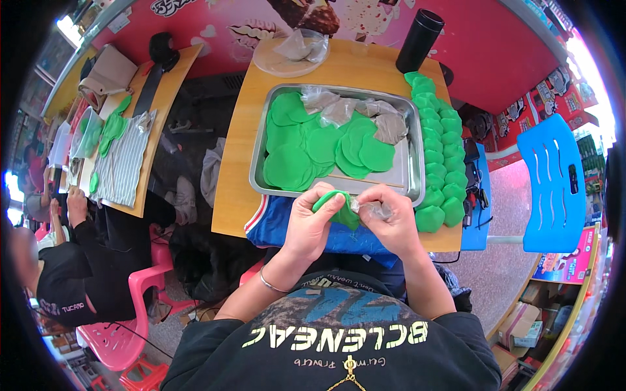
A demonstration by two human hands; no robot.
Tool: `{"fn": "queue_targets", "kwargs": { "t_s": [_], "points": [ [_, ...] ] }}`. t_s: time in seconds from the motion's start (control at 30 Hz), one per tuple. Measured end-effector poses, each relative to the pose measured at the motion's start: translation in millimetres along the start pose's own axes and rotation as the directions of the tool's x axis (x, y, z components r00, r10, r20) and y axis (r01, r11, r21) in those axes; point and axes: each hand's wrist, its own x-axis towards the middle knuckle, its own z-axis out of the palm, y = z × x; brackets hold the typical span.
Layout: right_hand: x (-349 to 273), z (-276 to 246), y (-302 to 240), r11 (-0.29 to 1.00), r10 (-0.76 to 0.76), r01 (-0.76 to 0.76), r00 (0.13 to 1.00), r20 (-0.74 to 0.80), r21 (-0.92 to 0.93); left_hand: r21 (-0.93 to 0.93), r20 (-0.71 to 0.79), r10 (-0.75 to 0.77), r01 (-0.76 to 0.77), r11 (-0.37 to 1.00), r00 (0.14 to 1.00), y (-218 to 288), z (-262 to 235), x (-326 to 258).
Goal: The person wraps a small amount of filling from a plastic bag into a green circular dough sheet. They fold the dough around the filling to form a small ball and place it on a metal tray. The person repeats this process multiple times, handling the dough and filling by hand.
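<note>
Wooden table (235, 195), tray (409, 171) of green discs (306, 146)

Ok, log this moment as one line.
left hand: holds green dough disc | right hand: pinches clear wrapper | metal tray: more discs | beside it: wrapped green pieces

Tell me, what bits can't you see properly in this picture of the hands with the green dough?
Head view only:
- Green dough piece: mostly covered by the left hand and right hand; its full shape is hidden.
- Clear wrap at the right fingers: too small to tell how it lies.
- Metal tray floor: hidden under flat green discs.
- Blue cloth: partly behind the wrists.
</note>
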Motion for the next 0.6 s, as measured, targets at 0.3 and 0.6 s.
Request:
{"fn": "queue_targets", "kwargs": {
  "t_s": [0.3,0.6],
  "points": [
    [8.2,0.4,-4.7,0.873,-0.187,0.203,0.979,0.080,-0.444,0.443,0.170,0.132,-0.196,0.875,0.976,11.3,1.6,-1.2],
    [36.4,-22.6,-35.7,0.978,0.065,-0.009,0.964,0.258,-0.211,0.058,0.025,-0.156,0.155,0.986,0.987,-4.6,-6.4,1.3]
  ]
}}
